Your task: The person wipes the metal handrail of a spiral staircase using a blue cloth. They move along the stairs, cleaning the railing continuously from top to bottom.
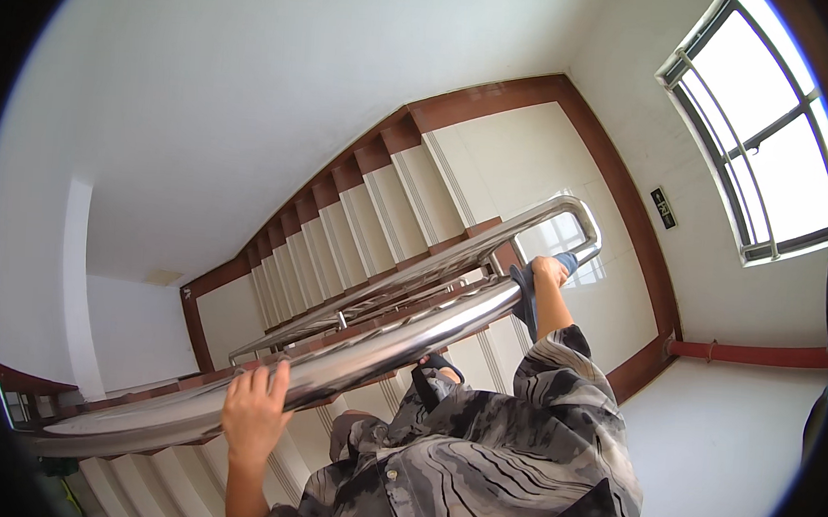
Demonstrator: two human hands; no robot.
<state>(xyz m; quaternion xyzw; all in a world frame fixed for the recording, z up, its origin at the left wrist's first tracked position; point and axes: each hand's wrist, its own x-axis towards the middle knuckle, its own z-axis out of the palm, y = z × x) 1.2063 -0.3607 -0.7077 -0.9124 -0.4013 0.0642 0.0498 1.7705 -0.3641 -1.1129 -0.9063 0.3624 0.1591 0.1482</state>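
Observation:
A polished stainless-steel handrail (409, 342) runs across the view from lower left to the right. My left hand (255, 405) grips it on the near side, its fingers curled over the top. Further along, my right hand (550, 269) holds a dark blue-grey cloth (524, 296) against the rail, close to the rail's looped end (587, 229). The cloth wraps over the metal, and part of it hangs below my wrist. How far it reaches underneath is hidden.
Beyond the rail, cream steps (360, 220) with brown edging join a landing (525, 152). More steps (164, 477) lie on my side. A barred window (758, 129), an exit sign (664, 207) and a red pipe (760, 355) are on the right wall.

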